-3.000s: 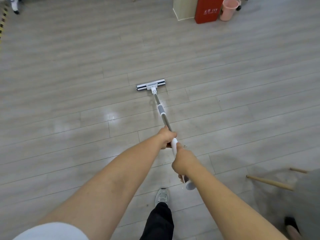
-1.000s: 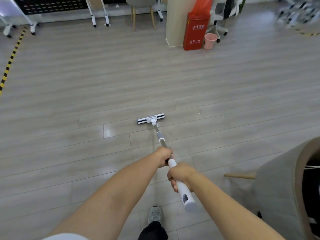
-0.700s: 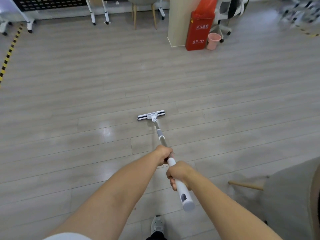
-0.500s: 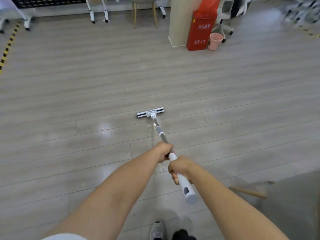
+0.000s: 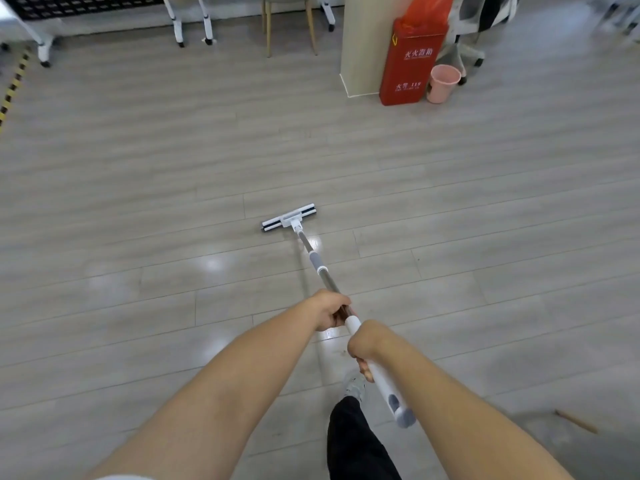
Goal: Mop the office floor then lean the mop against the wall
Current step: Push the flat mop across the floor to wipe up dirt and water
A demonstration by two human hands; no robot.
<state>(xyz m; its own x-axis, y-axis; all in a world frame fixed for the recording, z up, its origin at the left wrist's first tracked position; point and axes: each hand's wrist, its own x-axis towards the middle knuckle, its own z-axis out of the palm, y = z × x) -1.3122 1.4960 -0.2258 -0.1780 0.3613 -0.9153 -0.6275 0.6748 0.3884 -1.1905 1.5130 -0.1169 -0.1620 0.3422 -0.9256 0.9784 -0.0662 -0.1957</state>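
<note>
A: Floor (image 5: 138,174) colour?
B: Pale grey wood-grain planks, w/ glossy white glare patches. Yellow-black hazard stripe (image 5: 12,90) at its left edge.
A: Mop (image 5: 313,252)?
B: White head w/ black strips, silver pole, grey sleeve, white grip w/ grey end cap.
A: Far edge?
B: Red box (image 5: 410,64) w/ white characters, pink bin (image 5: 443,83) beside it, beige pillar (image 5: 363,46).
A: Clothes?
B: Black trouser leg (image 5: 353,445), grey-white shoe (image 5: 355,386).

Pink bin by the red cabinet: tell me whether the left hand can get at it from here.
Probably not. The left hand is closed on the mop handle, and the pink bin stands far across open floor; nothing blocks it, only distance.
</note>
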